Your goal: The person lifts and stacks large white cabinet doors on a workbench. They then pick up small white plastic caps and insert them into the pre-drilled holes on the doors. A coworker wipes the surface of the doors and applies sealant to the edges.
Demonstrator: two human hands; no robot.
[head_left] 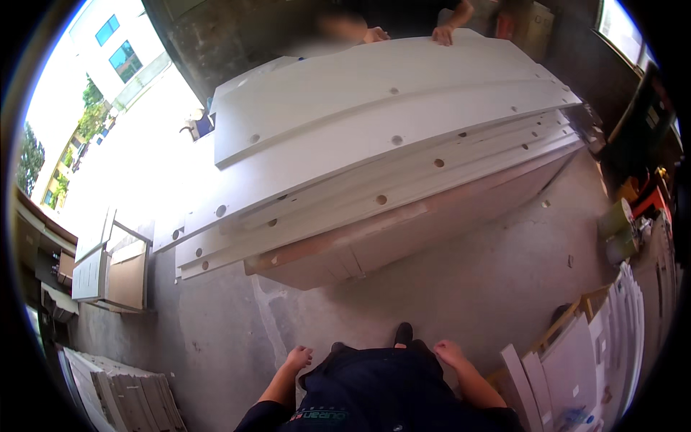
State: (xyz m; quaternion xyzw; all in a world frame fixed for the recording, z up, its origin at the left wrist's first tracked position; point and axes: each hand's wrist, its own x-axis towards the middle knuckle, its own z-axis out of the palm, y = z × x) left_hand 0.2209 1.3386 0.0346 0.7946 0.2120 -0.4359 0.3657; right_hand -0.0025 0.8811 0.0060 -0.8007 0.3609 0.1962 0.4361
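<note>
Left hand (pixel 299 358) and right hand (pixel 450 353) hang low and wide apart, fingers curled, whether pressed together I cannot tell, well away from white panels (pixel 331 162) overhanging the table's (pixel 410 241) left edge.

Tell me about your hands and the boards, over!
Left hand, right hand: low, nothing visible in either. White boards: stacked ahead. Co-worker's hand: on far edge of top board.

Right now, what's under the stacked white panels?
A boxy base, brownish along the top. Its near side shows; the white panels hide most of the rest.
</note>
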